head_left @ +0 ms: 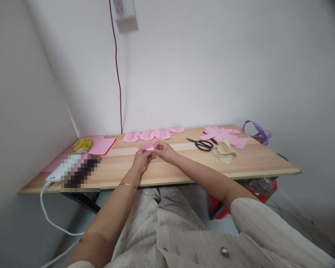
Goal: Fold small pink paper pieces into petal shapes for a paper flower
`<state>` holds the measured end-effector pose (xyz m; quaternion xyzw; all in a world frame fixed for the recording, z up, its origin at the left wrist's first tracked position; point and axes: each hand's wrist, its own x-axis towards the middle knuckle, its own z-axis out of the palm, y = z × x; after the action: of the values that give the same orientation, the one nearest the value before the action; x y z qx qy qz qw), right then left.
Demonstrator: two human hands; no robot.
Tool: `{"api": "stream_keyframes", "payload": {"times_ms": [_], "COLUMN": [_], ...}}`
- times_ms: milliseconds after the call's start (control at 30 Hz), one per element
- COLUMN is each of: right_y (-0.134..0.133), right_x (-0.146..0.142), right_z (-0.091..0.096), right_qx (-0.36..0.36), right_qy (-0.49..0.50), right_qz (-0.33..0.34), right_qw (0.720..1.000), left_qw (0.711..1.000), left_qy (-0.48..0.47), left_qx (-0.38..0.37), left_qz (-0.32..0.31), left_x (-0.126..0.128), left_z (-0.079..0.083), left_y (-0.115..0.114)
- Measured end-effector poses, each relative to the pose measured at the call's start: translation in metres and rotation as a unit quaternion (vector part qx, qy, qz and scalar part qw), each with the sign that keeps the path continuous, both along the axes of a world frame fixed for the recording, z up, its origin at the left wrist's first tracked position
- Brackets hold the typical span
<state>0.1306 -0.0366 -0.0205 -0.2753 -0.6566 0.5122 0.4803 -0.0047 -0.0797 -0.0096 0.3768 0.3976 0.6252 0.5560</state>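
A piece of pink paper is held between my two hands, just above the middle of the wooden table. My left hand pinches its near edge from the left. From the right, my right hand grips the same sheet, with fingertips close to those of the left. Behind the hands lies a row of cut pink paper shapes with dark marks on them. Black-handled scissors rest to the right of my right hand, blades pointing left.
Pink paper scraps are heaped at the right, beside crumpled tan paper. At the left are coloured sheets, a yellow packet and a white power bank with a cable. Purple ribbon loops beyond the right edge.
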Motion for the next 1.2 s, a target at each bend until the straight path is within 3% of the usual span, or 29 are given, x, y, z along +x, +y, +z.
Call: {"api": "stream_keyframes", "payload": {"times_ms": [300,533,700,867,1000,1200], "right_y": [-0.001,0.000,0.000,-0.004,-0.005,-0.012], "right_x": [0.001,0.001,0.001,0.003,0.008,0.015], "right_z": [0.004,0.003,0.002,0.004,0.009,0.019], "right_qx": [-0.042,0.013,0.040,0.122,0.221,0.386], "right_qy": [-0.005,-0.039,-0.037,-0.080,-0.158,-0.281], "right_qz": [0.013,-0.012,0.013,-0.003,-0.037,-0.173], "right_qw": [0.999,0.999,0.998,0.989,0.962,0.862], "left_qw": [1.000,1.000,1.000,1.000,1.000,0.999], "left_qy": [-0.004,0.007,0.007,-0.002,-0.010,-0.032], "left_qx": [-0.002,0.003,0.007,-0.007,-0.022,-0.020], "left_qz": [0.004,0.005,0.004,-0.005,-0.007,-0.028], "left_x": [-0.001,0.000,-0.002,-0.003,-0.005,-0.006], "left_z": [-0.003,-0.003,-0.003,-0.002,0.000,0.002], "left_y": [0.003,0.003,0.003,0.003,0.002,0.000]}}
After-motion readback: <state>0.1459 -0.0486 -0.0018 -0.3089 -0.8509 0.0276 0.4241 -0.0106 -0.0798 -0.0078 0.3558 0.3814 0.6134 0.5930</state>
